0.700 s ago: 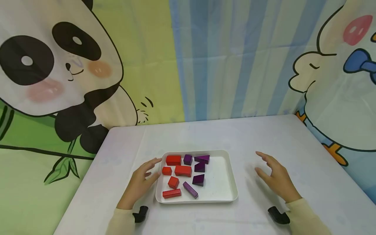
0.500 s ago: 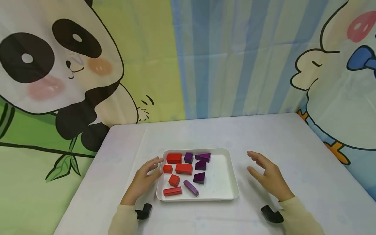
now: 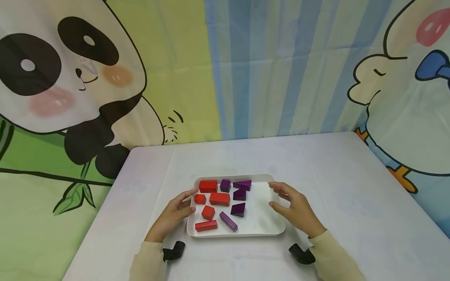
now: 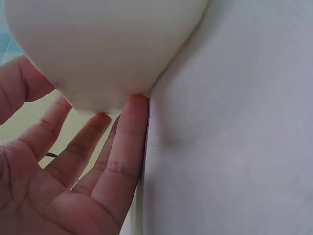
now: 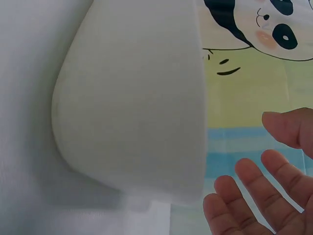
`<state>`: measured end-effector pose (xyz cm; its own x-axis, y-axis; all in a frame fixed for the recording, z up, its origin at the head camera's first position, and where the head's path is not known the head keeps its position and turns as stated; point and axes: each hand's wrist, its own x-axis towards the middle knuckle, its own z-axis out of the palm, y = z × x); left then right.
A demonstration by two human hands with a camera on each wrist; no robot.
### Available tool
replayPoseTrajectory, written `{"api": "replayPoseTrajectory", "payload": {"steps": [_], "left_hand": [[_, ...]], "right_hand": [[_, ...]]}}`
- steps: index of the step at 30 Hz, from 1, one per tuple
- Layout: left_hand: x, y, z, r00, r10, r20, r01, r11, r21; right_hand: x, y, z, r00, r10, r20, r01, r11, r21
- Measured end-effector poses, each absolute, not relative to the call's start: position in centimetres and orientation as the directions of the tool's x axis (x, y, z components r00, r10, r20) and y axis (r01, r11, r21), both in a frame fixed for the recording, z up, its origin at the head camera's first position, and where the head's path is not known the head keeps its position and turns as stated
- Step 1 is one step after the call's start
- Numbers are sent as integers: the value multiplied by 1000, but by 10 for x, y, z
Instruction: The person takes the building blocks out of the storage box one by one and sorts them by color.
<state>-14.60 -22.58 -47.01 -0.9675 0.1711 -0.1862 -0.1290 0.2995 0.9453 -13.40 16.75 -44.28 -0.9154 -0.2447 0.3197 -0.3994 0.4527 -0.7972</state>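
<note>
A shallow white tray (image 3: 261, 224) lies on the white table and bears several red and purple blocks. My left hand (image 3: 170, 218) is at its left end. In the left wrist view, straight fingers (image 4: 128, 142) touch the tray's outer wall (image 4: 107, 49), while the thumb tip is hidden behind the rim. Over the right end hovers my right hand (image 3: 297, 208), thumb and fingers spread apart. The right wrist view shows those fingers (image 5: 259, 188) apart from the tray wall (image 5: 132, 98), with nothing held.
Red blocks (image 3: 219, 199) sit on the tray's left side, purple blocks (image 3: 238, 209) near its middle. A black wrist mount (image 3: 174, 250) shows by each sleeve. Behind the table (image 3: 316, 156) hangs a cartoon backdrop (image 3: 263, 70) with a panda.
My right hand has moved left, from beside the tray to over its right end. The left hand has shifted slightly right over the left rim. The blocks lie as before.
</note>
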Motion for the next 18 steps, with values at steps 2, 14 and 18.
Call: {"api": "replayPoseTrajectory", "payload": {"steps": [2,14,18], "left_hand": [[-146,-227,-472,-966,163,-199,-144,296,944],[-150,-234,-481,-966,151,-210,-170,243,955],[-150,-234,-483,-967,147,-209,-173,227,959]], "right_hand": [[-134,160,-443,-913,-265,311,-400,418,-816],[-138,119,-460,-924,-350,151,-279,351,-894],[-140,108,-465,-935,-337,109,-239,376,-895]]}}
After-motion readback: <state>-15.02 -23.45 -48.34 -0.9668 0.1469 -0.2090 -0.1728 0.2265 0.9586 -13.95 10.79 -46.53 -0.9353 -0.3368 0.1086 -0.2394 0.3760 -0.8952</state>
